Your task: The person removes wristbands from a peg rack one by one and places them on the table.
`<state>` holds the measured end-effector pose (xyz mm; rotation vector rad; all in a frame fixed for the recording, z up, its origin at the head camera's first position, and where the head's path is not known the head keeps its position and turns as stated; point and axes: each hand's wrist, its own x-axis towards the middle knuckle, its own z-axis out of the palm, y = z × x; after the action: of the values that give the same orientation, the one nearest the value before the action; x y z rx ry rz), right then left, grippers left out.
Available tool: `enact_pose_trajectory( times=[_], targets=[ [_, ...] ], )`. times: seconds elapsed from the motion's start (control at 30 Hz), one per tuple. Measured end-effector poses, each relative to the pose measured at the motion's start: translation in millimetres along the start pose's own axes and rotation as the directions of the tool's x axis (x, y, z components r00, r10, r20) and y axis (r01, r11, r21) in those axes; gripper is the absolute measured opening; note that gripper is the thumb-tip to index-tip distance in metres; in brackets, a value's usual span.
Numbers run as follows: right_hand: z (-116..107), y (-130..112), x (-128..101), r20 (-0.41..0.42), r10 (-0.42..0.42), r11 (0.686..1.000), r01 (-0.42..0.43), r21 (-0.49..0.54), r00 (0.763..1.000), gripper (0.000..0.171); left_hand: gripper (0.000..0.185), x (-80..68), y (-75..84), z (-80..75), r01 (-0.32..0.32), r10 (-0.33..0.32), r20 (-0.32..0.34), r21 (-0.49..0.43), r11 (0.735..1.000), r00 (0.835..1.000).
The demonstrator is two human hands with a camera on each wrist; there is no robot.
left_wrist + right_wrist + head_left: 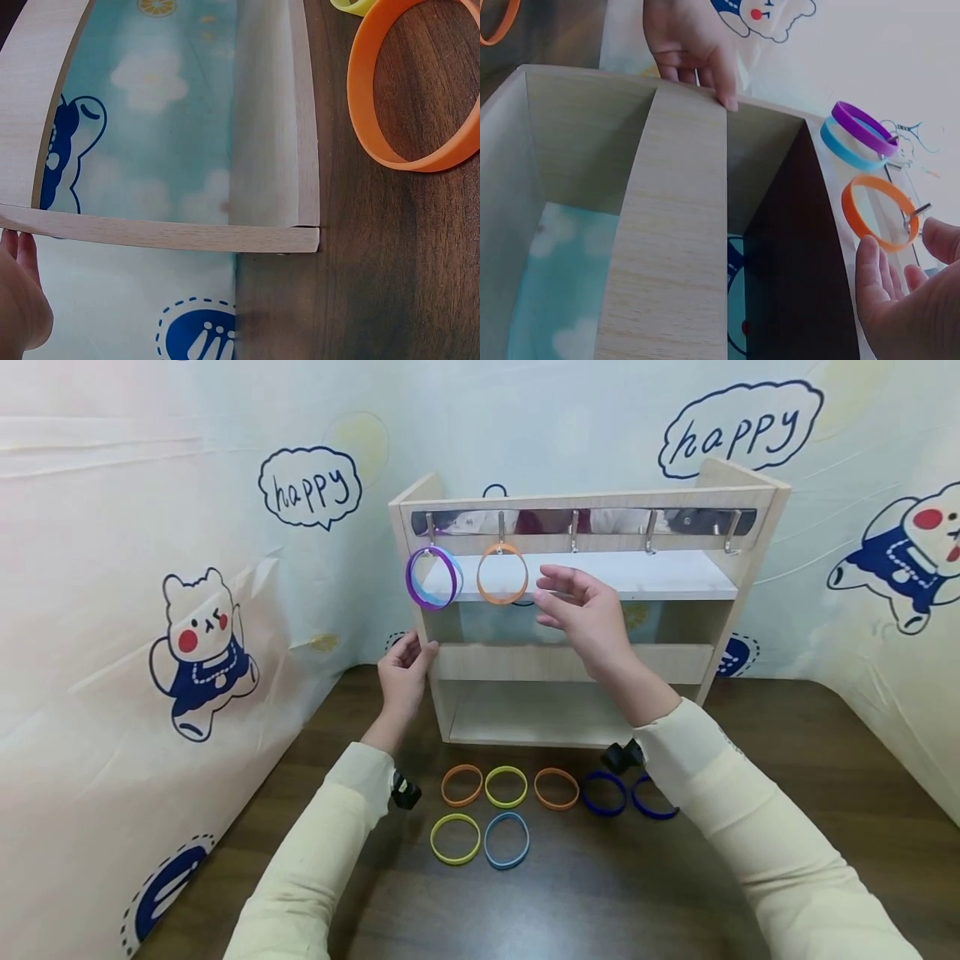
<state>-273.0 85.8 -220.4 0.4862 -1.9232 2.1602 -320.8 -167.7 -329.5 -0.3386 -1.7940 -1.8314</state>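
The left hand [402, 670] rests relaxed fingers on the wooden rack [577, 662], while the right hand [588, 614] hovers released beside the hanging orange band [502, 573].

Two bare hands, long cream sleeves, small black wrist-mounted cameras at the cuffs

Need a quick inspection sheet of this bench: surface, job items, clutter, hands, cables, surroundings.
Surface: dark wood table.
Job items: wooden rack with five hooks; purple and blue bands on the first hook, orange band on the second, other three hooks bare. Seven loose bands lie on the table in front of the rack.
Clutter: nothing seen.
Hands: left hand touches the rack's left side; right hand open, just right of the orange band, holding nothing.
Cables: nothing seen.
Surroundings: cartoon "happy" backdrop on three sides.
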Motion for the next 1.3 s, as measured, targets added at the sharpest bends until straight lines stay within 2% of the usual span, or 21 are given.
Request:
enact_pose_trajectory(
  times=[0.47,1.07,1.3],
  targets=[
    [11,-7,14,-0.01,0.05,0.999,-0.05,0.02,0.999,0.036,0.036,-1.2,-0.7,-0.6,-0.01,0.01,0.002,0.007,1.0,1.0],
    [24,-9,17,-0.066,0.056,0.995,-0.061,-0.076,0.996,0.028,0.036,-3.3,1.8,-0.7,0.014,-0.014,0.001,0.028,1.0,1.0],
    [25,-7,17,-0.061,0.056,0.994,-0.062,-0.092,0.997,0.025,0.036,-3.1,3.3,-0.3,0.005,-0.005,-0.001,0.029,1.0,1.0]
  ],
)
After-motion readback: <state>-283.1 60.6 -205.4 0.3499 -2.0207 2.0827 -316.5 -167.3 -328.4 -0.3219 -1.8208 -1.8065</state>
